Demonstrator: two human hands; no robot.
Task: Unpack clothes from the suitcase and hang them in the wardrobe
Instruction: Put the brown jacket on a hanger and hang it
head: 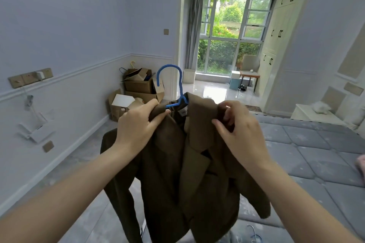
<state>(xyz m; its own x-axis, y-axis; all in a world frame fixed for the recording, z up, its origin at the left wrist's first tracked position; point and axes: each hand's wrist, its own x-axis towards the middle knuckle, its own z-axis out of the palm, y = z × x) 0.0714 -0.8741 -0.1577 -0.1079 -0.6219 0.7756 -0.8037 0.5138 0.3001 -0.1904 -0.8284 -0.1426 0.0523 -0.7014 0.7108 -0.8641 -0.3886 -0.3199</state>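
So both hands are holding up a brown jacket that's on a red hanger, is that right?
Not quite: the hanger is blue, not red, as the head view shows. Otherwise yes, the left hand and right hand both grip the brown jacket at its shoulders.

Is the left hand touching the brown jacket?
Touching. The head view shows the left hand gripping the brown wool jacket at its shoulder, beside the blue plastic hanger.

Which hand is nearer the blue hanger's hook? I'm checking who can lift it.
Left. The left hand grips the jacket shoulder just below the blue hanger; the right hand pinches the collar farther to the hook's right.
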